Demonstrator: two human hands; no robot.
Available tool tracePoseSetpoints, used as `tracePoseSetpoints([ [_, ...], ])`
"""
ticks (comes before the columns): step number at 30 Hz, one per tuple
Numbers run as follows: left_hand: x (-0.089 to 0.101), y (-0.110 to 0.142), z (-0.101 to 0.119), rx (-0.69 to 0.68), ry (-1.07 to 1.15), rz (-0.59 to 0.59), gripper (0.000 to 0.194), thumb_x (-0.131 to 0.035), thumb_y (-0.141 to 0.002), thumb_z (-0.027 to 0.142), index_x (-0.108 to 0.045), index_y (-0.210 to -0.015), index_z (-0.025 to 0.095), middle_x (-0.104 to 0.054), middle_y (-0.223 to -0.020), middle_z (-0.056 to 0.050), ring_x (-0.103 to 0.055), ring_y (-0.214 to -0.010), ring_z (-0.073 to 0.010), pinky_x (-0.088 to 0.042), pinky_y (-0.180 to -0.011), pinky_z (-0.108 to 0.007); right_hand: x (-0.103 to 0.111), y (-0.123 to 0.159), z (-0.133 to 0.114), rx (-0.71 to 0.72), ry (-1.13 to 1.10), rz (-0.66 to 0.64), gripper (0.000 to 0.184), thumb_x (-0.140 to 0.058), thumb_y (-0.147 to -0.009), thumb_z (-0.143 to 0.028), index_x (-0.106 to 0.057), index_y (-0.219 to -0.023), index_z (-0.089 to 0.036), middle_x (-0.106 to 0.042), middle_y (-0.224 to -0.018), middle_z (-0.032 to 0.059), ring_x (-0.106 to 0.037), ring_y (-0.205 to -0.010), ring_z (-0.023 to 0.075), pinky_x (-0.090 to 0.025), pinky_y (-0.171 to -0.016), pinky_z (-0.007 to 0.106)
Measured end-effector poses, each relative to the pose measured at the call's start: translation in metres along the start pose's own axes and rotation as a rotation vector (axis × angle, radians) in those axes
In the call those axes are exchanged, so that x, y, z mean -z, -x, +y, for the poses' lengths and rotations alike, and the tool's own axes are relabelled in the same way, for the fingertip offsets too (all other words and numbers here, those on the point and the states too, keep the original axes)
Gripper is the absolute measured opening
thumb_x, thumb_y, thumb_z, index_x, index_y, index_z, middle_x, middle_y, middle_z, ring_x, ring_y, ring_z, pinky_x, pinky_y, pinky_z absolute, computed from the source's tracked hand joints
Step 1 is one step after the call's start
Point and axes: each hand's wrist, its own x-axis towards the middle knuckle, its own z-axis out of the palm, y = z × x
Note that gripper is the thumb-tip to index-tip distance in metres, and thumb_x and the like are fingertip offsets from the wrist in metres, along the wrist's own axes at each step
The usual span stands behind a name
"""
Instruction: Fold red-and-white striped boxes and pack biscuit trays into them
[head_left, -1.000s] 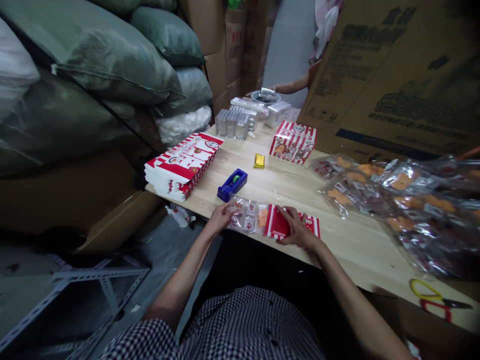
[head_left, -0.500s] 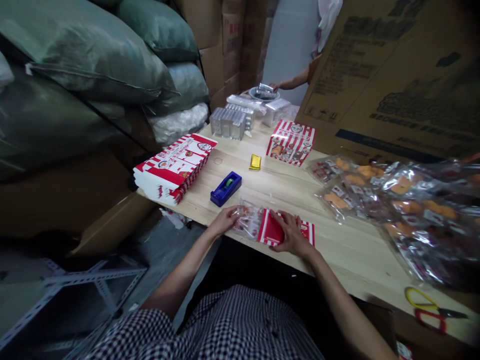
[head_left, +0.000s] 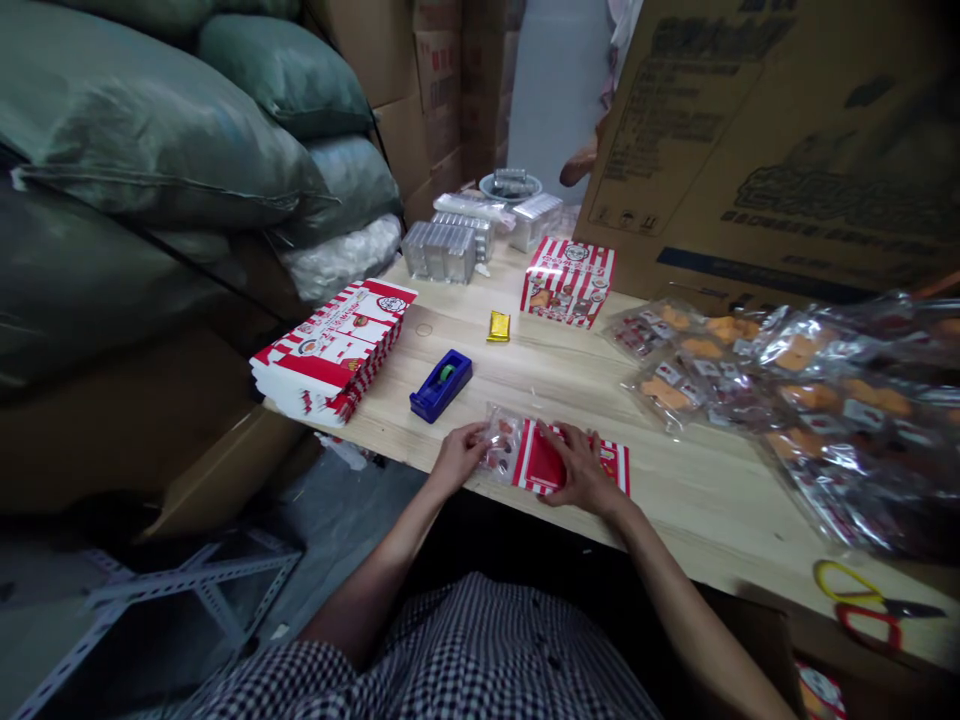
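Just right of the left hand [head_left: 459,458], which pinches its end, lies the clear packet [head_left: 502,446]; under the spread right hand [head_left: 585,474], the striped box [head_left: 534,462] runs lengthwise left-to-right.

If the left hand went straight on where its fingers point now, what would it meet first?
The left hand would first meet the clear packet, which its fingertips touch, then probably the red-and-white carton under the right hand. Depth is hard to judge.
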Motion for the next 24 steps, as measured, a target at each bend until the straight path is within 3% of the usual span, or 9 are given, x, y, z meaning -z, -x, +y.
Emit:
tracePoseSetpoints([
  [6, -0.031, -0.002, 0.002, -0.08, -0.122, -0.006, 0.031, -0.07, -0.074, 0.022, -0.075, -0.104, 0.016, -0.074, -0.075, -0.005, -0.065, -0.071, -0.02, -0.05, -0.069, -0.028, -0.003, 0.0, 0.003, -0.016, 0.018, 0.028, 0.119, -0.082, -0.056, -0.046, -0.022, -0.158, -0.028, -0.034, -0.151, 0.0215, -0.028, -0.144, 0.041, -0.002, -0.114, 0.068],
  [12, -0.022, -0.003, 0.018, -0.165, -0.32, -0.028, 0.019, -0.072, -0.074, 0.024, -0.077, -0.092, 0.019, -0.07, -0.076, -0.005, -0.062, -0.078, -0.0212, -0.045, -0.08, -0.029, 0.0, 0.001, 0.006, -0.02, 0.04, 0.037, 0.115, -0.08, -0.059, -0.055, -0.027, -0.157, -0.026, -0.034, -0.151, 0.0212, -0.028, -0.143, 0.0413, -0.003, -0.115, 0.067],
  [16, -0.016, -0.008, 0.024, -0.181, -0.418, -0.055, 0.01, -0.064, -0.075, 0.014, -0.074, -0.074, 0.018, -0.068, -0.07, -0.004, -0.059, -0.075, -0.0199, -0.042, -0.079, -0.028, 0.0, 0.001, 0.006, -0.005, 0.056, 0.037, 0.117, -0.082, -0.055, -0.058, -0.031, -0.155, -0.025, -0.034, -0.152, 0.0208, -0.028, -0.144, 0.041, -0.003, -0.117, 0.063],
  [21, -0.033, -0.015, 0.02, -0.204, -0.442, -0.133, 0.015, -0.06, -0.075, 0.013, -0.074, -0.07, 0.017, -0.07, -0.074, -0.005, -0.059, -0.076, -0.0199, -0.041, -0.074, -0.027, -0.007, 0.0, 0.008, 0.025, 0.048, 0.073, 0.119, -0.081, -0.057, -0.056, -0.024, -0.158, -0.028, -0.034, -0.153, 0.019, -0.027, -0.144, 0.0409, -0.003, -0.117, 0.064],
  [24, -0.043, -0.022, 0.017, -0.222, -0.415, -0.236, 0.019, -0.058, -0.077, 0.015, -0.077, -0.071, 0.016, -0.066, -0.066, -0.002, -0.056, -0.067, -0.0171, -0.04, -0.069, -0.026, -0.01, -0.001, 0.006, 0.022, 0.045, 0.079, 0.12, -0.083, -0.055, -0.054, -0.025, -0.157, -0.027, -0.035, -0.152, 0.0198, -0.028, -0.144, 0.0394, -0.005, -0.118, 0.061],
])
